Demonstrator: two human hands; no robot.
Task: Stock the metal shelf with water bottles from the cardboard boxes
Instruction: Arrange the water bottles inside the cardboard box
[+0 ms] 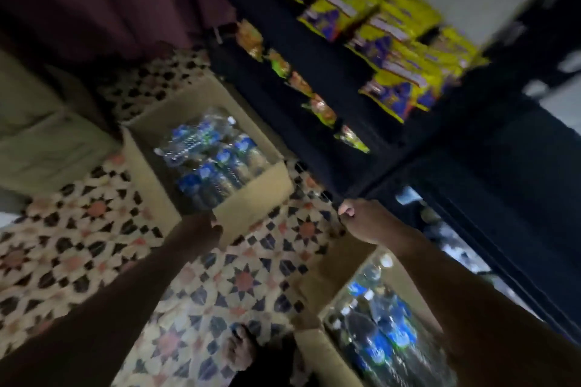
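Blurrily, left grip (204, 226) at bottle box (251, 201) corner, right grip (361, 220) curled near shelf (314, 50)

Head camera, tilted, looking down, blurred.

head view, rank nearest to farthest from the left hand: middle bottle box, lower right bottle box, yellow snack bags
1. middle bottle box: its near corner is at the left hand.
2. lower right bottle box: on the floor, off to the right.
3. yellow snack bags: up on the shelf, farthest.
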